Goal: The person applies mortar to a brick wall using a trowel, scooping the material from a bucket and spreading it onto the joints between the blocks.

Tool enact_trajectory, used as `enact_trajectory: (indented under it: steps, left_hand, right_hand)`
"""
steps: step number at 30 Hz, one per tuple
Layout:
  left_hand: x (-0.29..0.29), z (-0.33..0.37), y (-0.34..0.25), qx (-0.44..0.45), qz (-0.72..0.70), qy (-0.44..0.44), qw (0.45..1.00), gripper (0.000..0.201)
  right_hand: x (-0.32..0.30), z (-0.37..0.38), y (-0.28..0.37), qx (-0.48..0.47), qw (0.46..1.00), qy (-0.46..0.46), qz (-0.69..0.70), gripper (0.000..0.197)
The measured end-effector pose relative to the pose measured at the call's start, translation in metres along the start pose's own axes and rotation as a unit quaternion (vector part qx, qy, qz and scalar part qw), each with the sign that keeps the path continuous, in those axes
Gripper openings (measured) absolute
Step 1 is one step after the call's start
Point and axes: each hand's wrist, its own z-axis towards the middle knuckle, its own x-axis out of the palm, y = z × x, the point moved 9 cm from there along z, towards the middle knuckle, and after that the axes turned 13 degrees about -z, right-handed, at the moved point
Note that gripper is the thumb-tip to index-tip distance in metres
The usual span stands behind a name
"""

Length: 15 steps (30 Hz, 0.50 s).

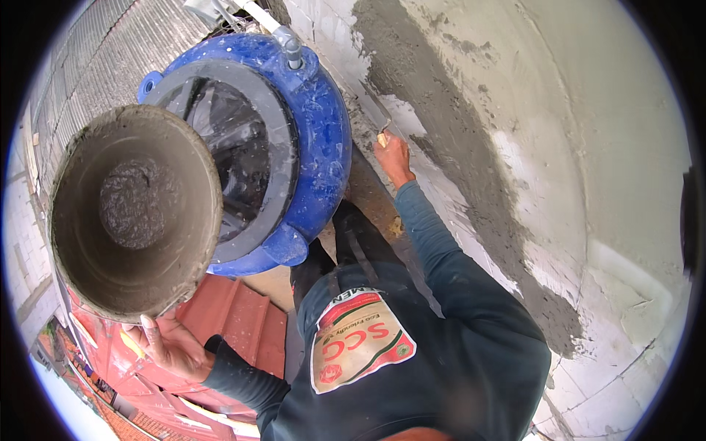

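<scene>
My left hand [173, 349] grips the near rim of a round, mortar-crusted bucket [77, 220], its thumb up against the edge. Wet grey mortar [138, 202] lies in the bottom of the bucket, which is tilted so its mouth faces up at me. Out at the wall, my right hand [395, 158] is closed around the pale handle of a trowel [377, 105]. The thin blade points away, close to the wall's lower part; whether it touches cannot be made out. A dark band of fresh mortar [448, 117] runs along the wall beside it.
A blue tank [327, 140] with a black lid stands left of my legs, partly behind the bucket; a pipe [261, 15] enters its top. Red roofing sheets [246, 323] lie lower left, corrugated grey roofing [110, 55] upper left. The block wall [588, 397] closes off the right.
</scene>
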Motion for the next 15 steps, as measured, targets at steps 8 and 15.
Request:
enact_trajectory:
  steps: [8, 15]
  left_hand:
    - [-0.004, -0.007, 0.001, -0.002, 0.014, -0.011, 1.0, 0.052]
    - [0.001, -0.012, 0.001, -0.001, 0.009, -0.028, 1.0, 0.054]
  right_hand:
    - [-0.039, 0.018, 0.002, 0.039, 0.993, 0.066, 0.09, 0.034]
    - [-0.076, -0.023, 0.016, -0.023, 0.991, -0.021, 0.133, 0.031]
